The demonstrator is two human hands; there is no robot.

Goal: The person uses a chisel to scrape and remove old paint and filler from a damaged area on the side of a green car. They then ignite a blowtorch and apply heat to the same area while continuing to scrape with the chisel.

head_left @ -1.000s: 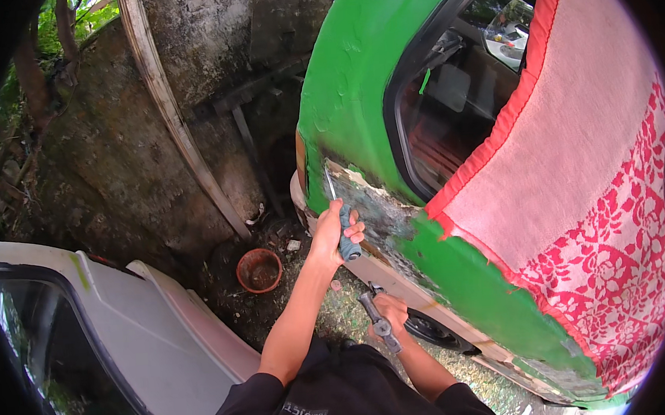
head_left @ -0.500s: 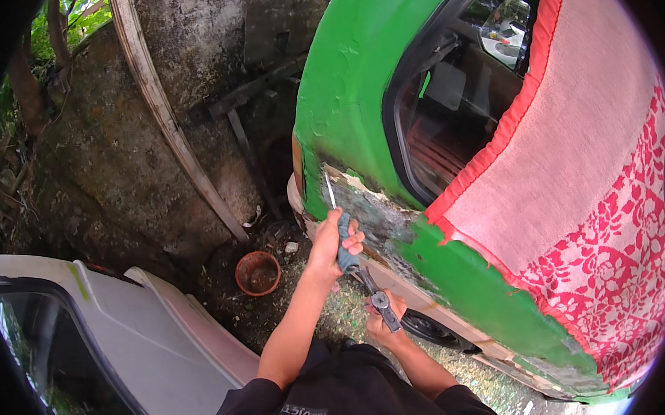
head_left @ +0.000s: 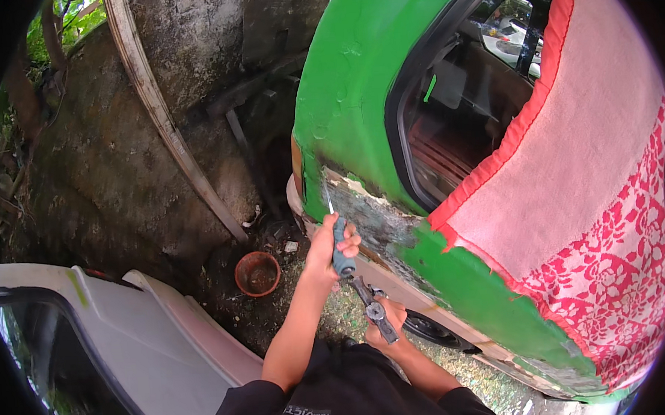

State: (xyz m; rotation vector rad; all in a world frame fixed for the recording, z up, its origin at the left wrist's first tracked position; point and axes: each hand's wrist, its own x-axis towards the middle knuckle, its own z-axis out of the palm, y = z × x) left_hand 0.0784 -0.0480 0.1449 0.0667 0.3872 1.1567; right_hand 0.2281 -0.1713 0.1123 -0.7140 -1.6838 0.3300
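The landmark is the rough grey, paint-stripped patch (head_left: pixel 378 224) on the bright-green car body (head_left: pixel 353 94). The left hand (head_left: pixel 328 247) is wrapped around the blue-grey handle of a slim, metal-bladed hand tool (head_left: pixel 344 264), its long axis running from the butt, on the wearer's side of the patch, up to the patch's left end; whether the tip touches is too fine to tell. The right hand (head_left: pixel 387 321), farther from the patch, grips a dark-grey metal hammer (head_left: pixel 374 310). The hammer's upper end lies just beside the tool's butt, contact unclear, its head slanting away from the patch.
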